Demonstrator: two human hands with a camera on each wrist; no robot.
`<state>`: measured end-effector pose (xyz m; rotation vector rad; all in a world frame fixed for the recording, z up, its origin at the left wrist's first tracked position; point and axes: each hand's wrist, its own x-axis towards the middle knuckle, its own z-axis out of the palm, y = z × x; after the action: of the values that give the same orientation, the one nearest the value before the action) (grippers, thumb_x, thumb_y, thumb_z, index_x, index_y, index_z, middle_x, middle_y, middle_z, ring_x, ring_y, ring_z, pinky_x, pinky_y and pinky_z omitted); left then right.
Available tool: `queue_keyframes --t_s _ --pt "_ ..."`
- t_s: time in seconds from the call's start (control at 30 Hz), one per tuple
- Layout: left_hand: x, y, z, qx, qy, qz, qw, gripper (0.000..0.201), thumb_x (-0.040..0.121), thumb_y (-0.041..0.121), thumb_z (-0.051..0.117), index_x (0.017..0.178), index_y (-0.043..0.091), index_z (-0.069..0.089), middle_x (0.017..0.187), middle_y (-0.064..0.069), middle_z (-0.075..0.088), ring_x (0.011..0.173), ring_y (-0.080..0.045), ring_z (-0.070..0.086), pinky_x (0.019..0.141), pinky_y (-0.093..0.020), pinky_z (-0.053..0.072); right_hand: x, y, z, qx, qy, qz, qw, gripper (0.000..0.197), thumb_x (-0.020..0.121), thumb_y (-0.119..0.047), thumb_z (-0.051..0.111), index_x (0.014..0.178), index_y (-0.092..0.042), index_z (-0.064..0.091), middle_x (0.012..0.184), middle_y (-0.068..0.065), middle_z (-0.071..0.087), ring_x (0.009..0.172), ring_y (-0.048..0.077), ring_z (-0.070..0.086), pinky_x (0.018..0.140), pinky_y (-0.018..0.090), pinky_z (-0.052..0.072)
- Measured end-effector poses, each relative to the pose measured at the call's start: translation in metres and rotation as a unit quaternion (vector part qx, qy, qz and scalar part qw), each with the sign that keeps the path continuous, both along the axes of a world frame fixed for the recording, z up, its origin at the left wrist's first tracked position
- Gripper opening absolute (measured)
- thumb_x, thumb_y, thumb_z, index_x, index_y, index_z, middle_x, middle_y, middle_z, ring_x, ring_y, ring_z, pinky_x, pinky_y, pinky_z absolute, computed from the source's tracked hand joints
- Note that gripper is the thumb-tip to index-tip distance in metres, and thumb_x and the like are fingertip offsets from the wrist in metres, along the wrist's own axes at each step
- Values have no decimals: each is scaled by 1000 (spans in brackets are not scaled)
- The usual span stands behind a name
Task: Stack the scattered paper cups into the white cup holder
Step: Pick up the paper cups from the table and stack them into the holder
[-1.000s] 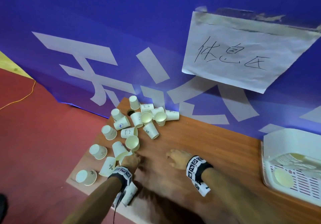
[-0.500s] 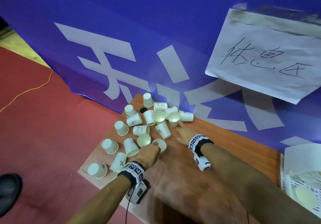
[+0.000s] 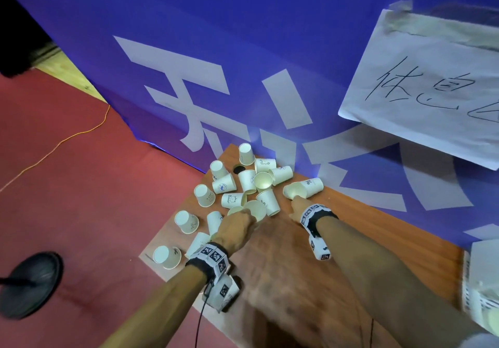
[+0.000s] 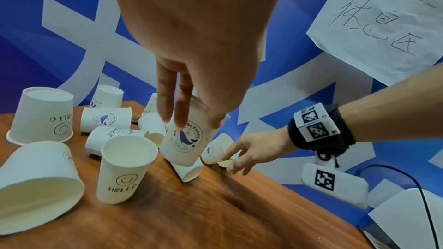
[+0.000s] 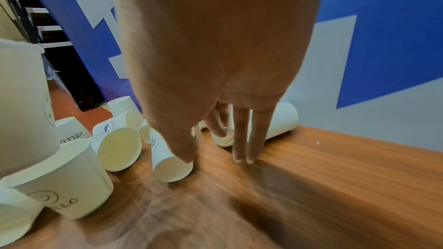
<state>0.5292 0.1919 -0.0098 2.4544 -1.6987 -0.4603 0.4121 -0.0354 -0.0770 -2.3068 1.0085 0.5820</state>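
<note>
Left hand (image 4: 191,31) is gripping a whale-print paper cup (image 4: 184,140) w/ "Be Funny FOR LIFE" on it, fingers (image 4: 165,97) and thumb curling down round its upper wall; the cup is hanging tilted, mouth end down, just above the wooden table (image 3: 310,280) and over another cup lying on its side. In the head view the same hand (image 3: 237,229) is sitting at the near edge of the scattered paper cups (image 3: 243,185), covering part of the held cup. Right hand (image 3: 295,207) is reaching to a "%" cup (image 3: 303,188) lying on its side toward the blue banner (image 3: 243,50); from the left wrist cam, right hand's fingers (image 4: 236,149) are spreading apart w/ the index tip touching that cup's rim, not closing round it. From the right wrist cam two straight fingers (image 5: 249,139) are pointing down close to the tabletop while another is bending at the cup's rim; thumb is lying along a nearer cup on its side (image 5: 167,160). Approx a dozen+ cups are sitting clustered at the table's far left corner, some upside down, some upright, some tipped over, incl. an upright "HELLO" smiley cup (image 4: 124,169). White cup holder (image 3: 480,293) is showing partly at the right edge, well apart from the pile, blurred. A handwritten paper sign (image 3: 426,83) is hanging taped on the banner.
</note>
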Motion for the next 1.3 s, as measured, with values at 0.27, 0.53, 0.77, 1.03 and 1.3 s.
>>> queue_keyframes --t_s 0.27,0.53,0.77,1.03,1.3 --pt "-34 -5 -7 16 26 12 999 36 102 43 45 86 15 62 90 -7 68 83 -31 64 64 -33 43 -49 0 18 11 -38 -32 999 14 91 -18 64 96 -8 72 104 12 70 100 30 66 84 32 52" --pt "-101 -51 8 -12 40 -48 998 30 102 34 44 93 13 62 92 -12 69 84 -35 65 68 -34 45 -125 -10 72 14 -229 -165 959 36 76 -13 78 89 -20 46 83 -9 54 75 16 54 58 21 35" --pt "-188 -95 25 -31 22 -104 994 23 101 32 42 95 17 58 91 -8 69 82 -33 65 66 -34 46 -219 -1 77 15 -329 -370 868 30 76 -28 85 70 -14 59 71 -4 57 63 11 48 61 24 41" --pt "-285 -129 45 -50 26 -149 987 28 100 35 42 90 18 62 83 -6 70 76 -32 66 62 -35 49 -353 8 108 -36 -366 -487 793 46 78 -42 84 70 -14 48 67 -2 57 61 17 51 53 26 37" --pt "-386 -150 52 -57 17 -191 980 20 100 32 45 83 23 53 84 -5 70 81 -33 67 66 -33 46 -483 25 121 -89 -414 -582 694 50 88 -35 76 62 -16 37 59 1 36 57 17 35 58 33 31"
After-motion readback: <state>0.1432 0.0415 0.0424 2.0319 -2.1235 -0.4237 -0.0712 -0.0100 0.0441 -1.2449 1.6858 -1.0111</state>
